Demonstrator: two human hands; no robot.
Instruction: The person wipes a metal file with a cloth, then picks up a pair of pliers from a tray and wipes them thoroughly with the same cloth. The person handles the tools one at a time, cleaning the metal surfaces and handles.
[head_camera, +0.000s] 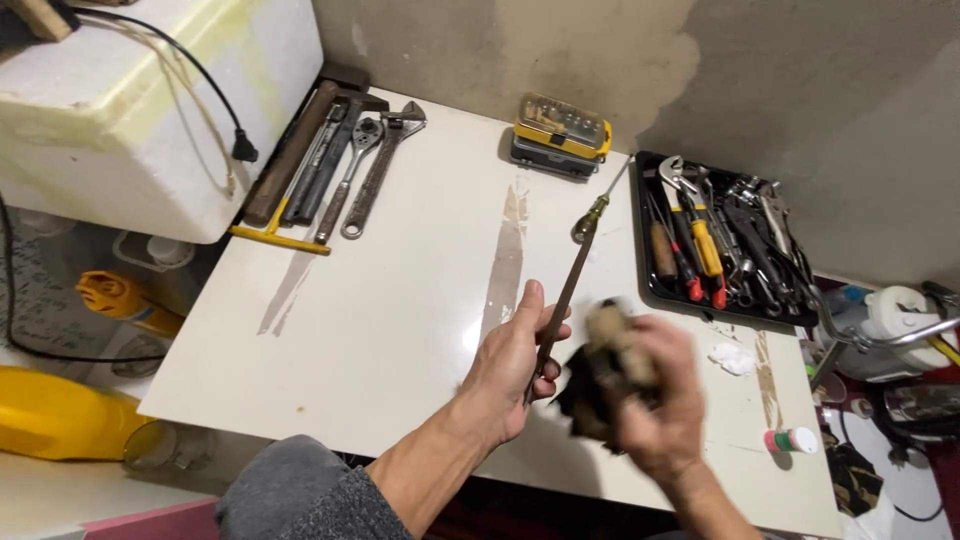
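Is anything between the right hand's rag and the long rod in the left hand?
Nothing visible. The left hand holds the rod over the white table; the right hand brings the dark rag right beside its lower end.

We find the broad middle of the white table (400, 300) open, room enough for a hand to pass between the row of wrenches (345, 165) at the far left and the black tool tray (648, 270) at the right. A yellow bit case (560, 135) blocks the far edge by the wall. The long rod (575, 265) slants across the centre-right. A foam box (150, 110) crowds the left corner; a small roll (790, 440) and crumpled paper (733, 358) dot the near right.
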